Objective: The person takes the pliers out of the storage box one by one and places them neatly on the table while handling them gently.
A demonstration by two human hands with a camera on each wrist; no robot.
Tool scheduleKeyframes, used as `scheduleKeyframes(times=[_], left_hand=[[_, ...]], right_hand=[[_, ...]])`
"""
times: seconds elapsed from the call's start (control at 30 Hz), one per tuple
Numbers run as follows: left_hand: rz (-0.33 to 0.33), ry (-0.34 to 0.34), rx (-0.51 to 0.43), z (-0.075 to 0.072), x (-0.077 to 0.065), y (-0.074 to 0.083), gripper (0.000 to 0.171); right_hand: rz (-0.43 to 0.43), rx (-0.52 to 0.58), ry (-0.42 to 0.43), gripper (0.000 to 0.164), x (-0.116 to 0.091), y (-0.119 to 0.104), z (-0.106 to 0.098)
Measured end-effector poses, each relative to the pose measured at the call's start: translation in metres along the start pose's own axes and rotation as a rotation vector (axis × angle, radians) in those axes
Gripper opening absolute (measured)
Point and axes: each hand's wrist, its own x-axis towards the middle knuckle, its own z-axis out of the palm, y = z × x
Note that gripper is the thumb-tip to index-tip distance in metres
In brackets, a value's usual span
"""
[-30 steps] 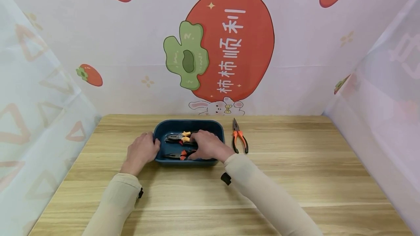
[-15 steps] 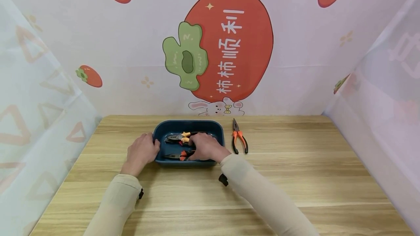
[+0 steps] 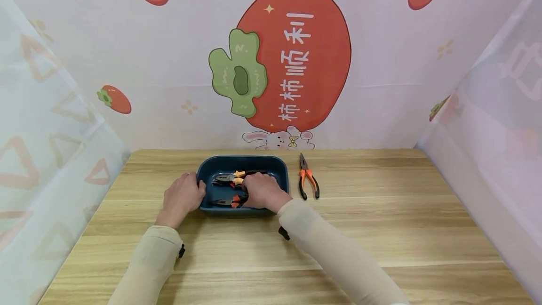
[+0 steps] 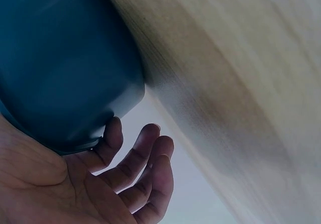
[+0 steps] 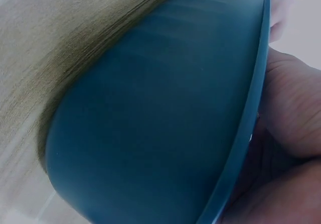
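Observation:
A dark blue plastic bin [image 3: 209,210] stands near the back of the table. My left hand [image 3: 183,197] holds its left end at the rim, and in the left wrist view its fingers [image 4: 120,171] curl beside the outer wall. Inside, near the front wall, lie long-nose pliers [image 3: 224,202] with orange and black handles. My right hand [image 3: 263,191] reaches over the front rim and grips these handles, its palm hiding their ends. Behind them lie pliers with yellow and black handles [image 3: 226,178], partly covered by the right hand. In the right wrist view, the bin's wall hides the fingertips.
Another pair of orange-and-black long-nose pliers [image 3: 307,176] lies on the wooden table [image 3: 381,229], right of the bin, jaws toward the back. A printed cloth wall [image 3: 381,121] rises at the table's back edge, and more cloth hangs at both sides.
My right hand has slid a little to the left inside the bin, along the pliers' handles. The left hand, the bin and the pliers on the table stay in place.

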Motion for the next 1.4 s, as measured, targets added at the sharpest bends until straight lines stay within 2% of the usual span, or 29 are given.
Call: scheduleKeyframes(times=[0.27, 0.63, 1.1, 1.4], left_hand=[[-0.002, 0.005, -0.005, 0.001, 0.0008, -0.0011, 0.044], [-0.001, 0.005, -0.01, -0.0002, 0.0023, -0.0015, 0.044], [-0.004, 0.009, -0.007, -0.0001, 0.0017, -0.0013, 0.041], [-0.006, 0.004, -0.005, 0.0002, 0.0015, -0.0015, 0.041]], right_hand=[[-0.009, -0.056, 0.016, 0.031, 0.0005, -0.0034, 0.0039], [-0.022, -0.052, -0.02, 0.024, 0.0056, -0.0027, 0.0054], [0.043, -0.054, -0.051, 0.021, 0.0035, 0.0004, 0.0018], [0.018, -0.061, -0.061, 0.013, 0.0031, 0.0024, 0.0034]])
